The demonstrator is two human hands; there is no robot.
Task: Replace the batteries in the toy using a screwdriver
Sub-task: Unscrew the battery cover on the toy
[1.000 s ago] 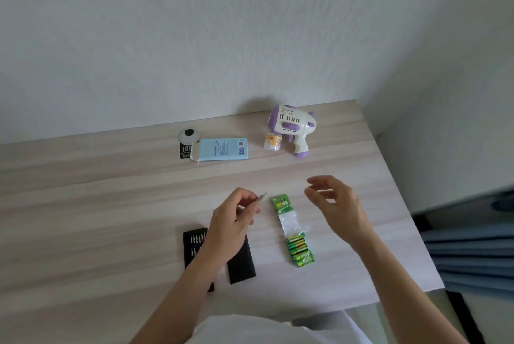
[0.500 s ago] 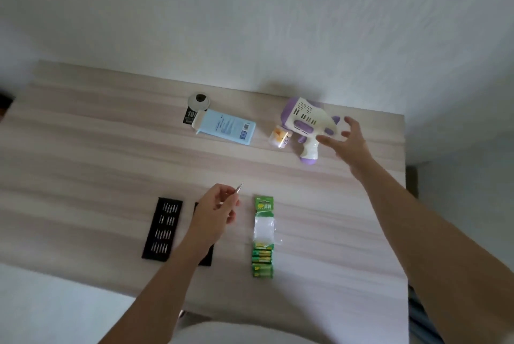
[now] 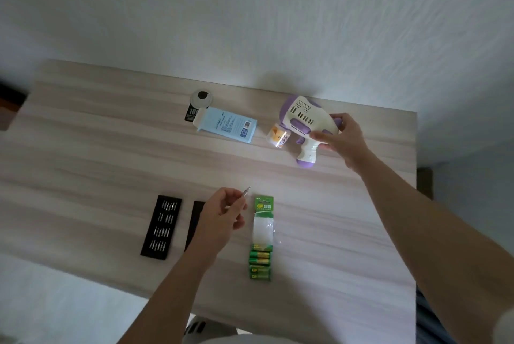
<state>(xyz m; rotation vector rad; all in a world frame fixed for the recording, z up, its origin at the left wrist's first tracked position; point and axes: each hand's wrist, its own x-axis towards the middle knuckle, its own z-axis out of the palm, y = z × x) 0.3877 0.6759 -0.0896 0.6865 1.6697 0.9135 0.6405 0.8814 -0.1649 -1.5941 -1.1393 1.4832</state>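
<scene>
Far across the table our right hand grips the toy, best drawn close, handle turned toward our left hand pinching the screwdriver.

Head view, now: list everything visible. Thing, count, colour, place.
table: 1, pale wood, against white wall
toy gun: 1, white and purple, far right of table
small bottle: 1, yellow and white, at toy gun's left end
box: 1, light blue, flat, left of toy gun
round item: 1, black and white, behind box
bit tray: 1, black with silver bits, near left
case: 1, black, right of bit tray, partly hidden
battery pack: 1, green, near centre
screwdriver: 1, silver, near centre
left hand: pinches screwdriver
right hand: grips toy gun's rear
</scene>
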